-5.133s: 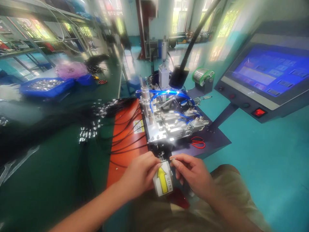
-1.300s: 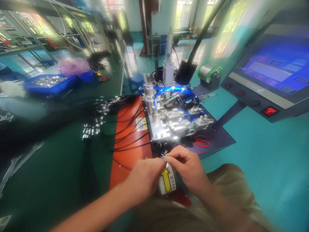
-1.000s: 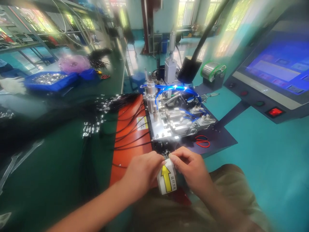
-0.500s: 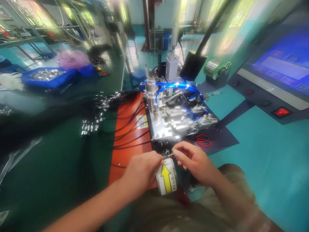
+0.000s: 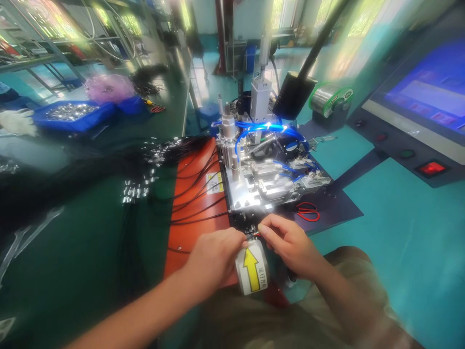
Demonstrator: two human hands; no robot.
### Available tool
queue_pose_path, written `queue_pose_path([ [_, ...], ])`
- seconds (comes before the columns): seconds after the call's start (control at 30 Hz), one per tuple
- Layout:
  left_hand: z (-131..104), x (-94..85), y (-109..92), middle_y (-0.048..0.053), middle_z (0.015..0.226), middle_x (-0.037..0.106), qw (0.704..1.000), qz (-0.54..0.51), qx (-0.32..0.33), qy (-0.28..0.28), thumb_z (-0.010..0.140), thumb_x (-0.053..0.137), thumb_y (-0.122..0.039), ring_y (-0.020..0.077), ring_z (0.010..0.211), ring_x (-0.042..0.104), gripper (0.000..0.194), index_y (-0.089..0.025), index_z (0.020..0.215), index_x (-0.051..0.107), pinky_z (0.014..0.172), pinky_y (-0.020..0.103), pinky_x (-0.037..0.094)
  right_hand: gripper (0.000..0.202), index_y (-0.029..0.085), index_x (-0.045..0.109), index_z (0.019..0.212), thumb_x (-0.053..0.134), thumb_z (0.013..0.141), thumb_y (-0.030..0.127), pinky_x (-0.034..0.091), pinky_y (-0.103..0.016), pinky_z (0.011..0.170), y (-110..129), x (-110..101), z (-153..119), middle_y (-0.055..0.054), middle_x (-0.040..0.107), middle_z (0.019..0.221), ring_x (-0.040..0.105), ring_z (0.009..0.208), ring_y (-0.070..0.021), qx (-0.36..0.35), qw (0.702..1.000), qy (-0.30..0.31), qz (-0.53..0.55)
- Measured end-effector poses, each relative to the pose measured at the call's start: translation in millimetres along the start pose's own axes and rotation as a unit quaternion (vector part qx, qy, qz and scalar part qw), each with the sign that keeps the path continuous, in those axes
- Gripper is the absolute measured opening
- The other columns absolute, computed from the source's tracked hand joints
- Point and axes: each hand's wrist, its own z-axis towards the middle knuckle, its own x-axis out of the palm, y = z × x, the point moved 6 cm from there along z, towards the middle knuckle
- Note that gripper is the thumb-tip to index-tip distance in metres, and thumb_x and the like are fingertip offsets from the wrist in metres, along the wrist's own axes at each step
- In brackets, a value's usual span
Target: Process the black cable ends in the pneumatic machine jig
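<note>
My left hand [image 5: 220, 249] is closed, thumb and forefinger pinched on the end of a dark cable, mostly hidden by the fingers. Thin coloured wires [image 5: 257, 234] come out beside its fingertips. At their other side my right hand [image 5: 288, 240] pinches the wire tips between thumb and forefinger. Both hands are at the front edge of a metal machine [image 5: 269, 182] with blue air tubes. Just below the fingertips is a rounded part with a yellow arrow label [image 5: 252, 269]. Black cables [image 5: 198, 206] lie across the orange plate [image 5: 178, 261] left of the machine.
Red-handled scissors [image 5: 308, 212] lie right of the machine, near a solder wire spool [image 5: 329, 101]. A control screen [image 5: 428, 102] stands at right. On the green table [image 5: 87, 261] are bundled cables with metal ends [image 5: 136, 189] and a blue tray [image 5: 72, 118] of small metal parts.
My right fingertips have closed in on the wires, so less of the coloured strands shows. My left hand holds nearly the same place. The view has shifted slightly.
</note>
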Motion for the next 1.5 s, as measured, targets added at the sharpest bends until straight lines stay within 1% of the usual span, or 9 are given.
queue_pose_path([
  [0.1, -0.2, 0.8, 3.3, 0.001, 0.075, 0.063, 1.0, -0.005, -0.01, 0.001, 0.101, 0.038, -0.03, 0.0145, 0.066, 0.057, 0.028, -0.018, 0.088, 0.059, 0.058, 0.025, 0.037, 0.026, 0.022, 0.055, 0.079, 0.048, 0.1, 0.035, 0.037, -0.025, 0.062, -1.7, 2.4, 1.8, 0.004, 0.05, 0.069, 0.047, 0.066, -0.0138, -0.007, 1.0, -0.012, -0.006],
  [0.2, -0.9, 1.0, 7.3, 0.002, 0.089, 0.066, 0.999, -0.017, -0.027, 0.0, 0.1, 0.041, -0.03, 0.0164, 0.076, 0.061, 0.021, -0.019, 0.105, 0.059, 0.065, 0.026, 0.041, 0.027, 0.021, 0.053, 0.079, 0.048, 0.101, 0.036, 0.037, -0.025, 0.063, -4.8, 5.0, 2.9, 0.004, 0.049, 0.071, 0.046, 0.067, -0.0139, -0.012, 1.0, -0.024, -0.003],
  [0.3, -0.8, 0.0, 9.9, 0.004, 0.097, 0.064, 0.999, -0.033, -0.035, 0.0, 0.098, 0.044, -0.026, 0.017, 0.081, 0.06, 0.019, -0.02, 0.111, 0.057, 0.069, 0.027, 0.044, 0.028, 0.021, 0.051, 0.079, 0.047, 0.101, 0.037, 0.036, -0.025, 0.063, -10.0, 7.5, 3.9, 0.004, 0.047, 0.071, 0.045, 0.067, -0.0139, -0.009, 0.999, -0.029, 0.009],
  [0.4, 0.2, -2.7, 11.2, 0.004, 0.097, 0.06, 0.999, -0.044, -0.028, -0.012, 0.097, 0.044, -0.02, 0.0159, 0.08, 0.058, 0.019, -0.021, 0.108, 0.059, 0.069, 0.026, 0.045, 0.029, 0.021, 0.051, 0.079, 0.046, 0.101, 0.039, 0.035, -0.025, 0.06, -16.8, 9.3, 5.6, 0.005, 0.045, 0.07, 0.043, 0.066, -0.0139, 0.006, 0.999, -0.033, 0.019],
  [0.5, 1.5, -5.3, 11.5, 0.003, 0.088, 0.058, 0.999, -0.033, -0.013, -0.036, 0.096, 0.043, -0.015, 0.0149, 0.074, 0.055, 0.021, -0.02, 0.102, 0.063, 0.065, 0.024, 0.043, 0.029, 0.021, 0.051, 0.079, 0.046, 0.101, 0.04, 0.035, -0.025, 0.061, -21.6, 10.5, 7.8, 0.005, 0.047, 0.071, 0.044, 0.067, -0.0142, 0.015, 0.999, -0.037, 0.023],
  [0.63, 2.8, -7.8, 10.1, 0.003, 0.079, 0.057, 0.997, 0.002, 0.01, -0.078, 0.096, 0.042, -0.014, 0.0147, 0.07, 0.052, 0.025, -0.018, 0.099, 0.066, 0.061, 0.024, 0.04, 0.028, 0.021, 0.051, 0.078, 0.047, 0.1, 0.038, 0.037, -0.025, 0.065, -24.2, 12.1, 10.8, 0.004, 0.05, 0.073, 0.047, 0.071, -0.0145, 0.019, 0.998, -0.041, 0.031],
  [0.77, 3.5, -7.8, 10.3, 0.004, 0.079, 0.058, 0.995, 0.01, 0.029, -0.1, 0.097, 0.041, -0.013, 0.0147, 0.068, 0.051, 0.027, -0.018, 0.101, 0.068, 0.059, 0.024, 0.039, 0.028, 0.021, 0.051, 0.077, 0.048, 0.1, 0.036, 0.038, -0.025, 0.066, -25.6, 13.0, 13.2, 0.004, 0.051, 0.073, 0.048, 0.072, -0.0149, 0.017, 0.998, -0.051, 0.024],
  [1.13, 3.9, -3.4, 14.5, 0.008, 0.09, 0.065, 0.994, -0.006, 0.039, -0.106, 0.097, 0.042, -0.013, 0.0179, 0.081, 0.059, 0.027, -0.016, 0.102, 0.069, 0.071, 0.028, 0.05, 0.027, 0.021, 0.051, 0.077, 0.048, 0.1, 0.035, 0.038, -0.024, 0.067, -26.5, 13.2, 15.0, 0.004, 0.052, 0.073, 0.049, 0.071, -0.0144, 0.013, 0.998, -0.063, 0.013],
  [1.5, 3.5, -2.8, 16.0, 0.009, 0.09, 0.066, 0.994, 0.014, 0.03, -0.108, 0.097, 0.04, -0.013, 0.0188, 0.081, 0.06, 0.031, -0.016, 0.101, 0.07, 0.07, 0.03, 0.052, 0.025, 0.021, 0.051, 0.078, 0.047, 0.1, 0.033, 0.039, -0.024, 0.068, -26.3, 13.6, 14.1, 0.004, 0.052, 0.074, 0.049, 0.072, -0.0144, 0.003, 0.998, -0.063, 0.013],
])
